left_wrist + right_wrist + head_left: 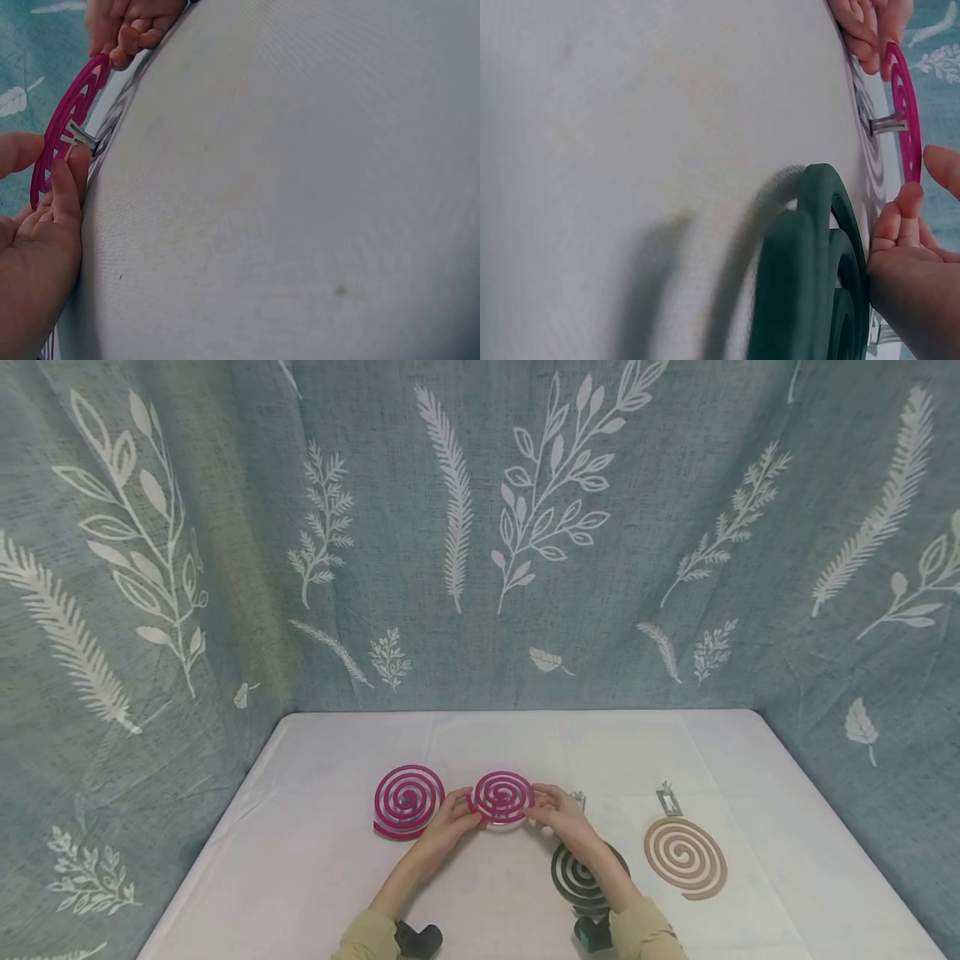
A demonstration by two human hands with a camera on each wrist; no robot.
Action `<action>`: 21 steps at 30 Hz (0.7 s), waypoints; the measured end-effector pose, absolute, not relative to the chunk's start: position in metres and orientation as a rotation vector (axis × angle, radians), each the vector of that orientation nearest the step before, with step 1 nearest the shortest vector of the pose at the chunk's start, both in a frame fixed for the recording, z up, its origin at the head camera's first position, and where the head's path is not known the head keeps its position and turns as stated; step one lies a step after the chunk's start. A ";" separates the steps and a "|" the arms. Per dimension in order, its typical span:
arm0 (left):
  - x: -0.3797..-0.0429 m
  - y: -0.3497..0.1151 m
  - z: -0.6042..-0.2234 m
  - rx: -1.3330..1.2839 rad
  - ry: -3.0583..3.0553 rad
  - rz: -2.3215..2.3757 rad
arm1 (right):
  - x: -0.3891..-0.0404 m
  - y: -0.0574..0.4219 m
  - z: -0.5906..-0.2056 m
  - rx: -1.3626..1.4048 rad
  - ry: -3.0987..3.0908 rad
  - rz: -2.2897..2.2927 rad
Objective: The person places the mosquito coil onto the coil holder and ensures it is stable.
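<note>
Both hands hold a magenta mosquito coil by its edges, a little above the white table. My left hand pinches the left rim between thumb and fingers. At the opposite rim, my right hand pinches it the same way. A thin metal coil stand is under the coil, its upright prongs at the coil's underside; I cannot tell if they are fitted into it. In the left wrist view, the same stand shows between the coil and the table.
Another magenta coil sits left of my left hand. A dark green coil lies partly under my right forearm. Farther right lies a brown coil, with a metal stand behind it. Another stand shows beside my right hand.
</note>
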State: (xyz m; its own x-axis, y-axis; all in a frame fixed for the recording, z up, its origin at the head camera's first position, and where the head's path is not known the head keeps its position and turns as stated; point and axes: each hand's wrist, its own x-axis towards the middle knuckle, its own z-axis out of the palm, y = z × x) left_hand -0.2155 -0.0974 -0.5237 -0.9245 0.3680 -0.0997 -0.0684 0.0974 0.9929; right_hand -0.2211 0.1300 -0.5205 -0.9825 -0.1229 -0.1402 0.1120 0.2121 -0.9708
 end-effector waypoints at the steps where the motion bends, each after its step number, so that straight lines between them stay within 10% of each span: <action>1: -0.215 -0.097 -0.524 0.293 2.056 1.895 | -0.221 0.130 -0.521 -0.007 2.291 -1.866; 21: -0.210 -0.098 -0.523 0.223 2.036 1.909 | -0.222 0.128 -0.521 0.072 2.317 -1.823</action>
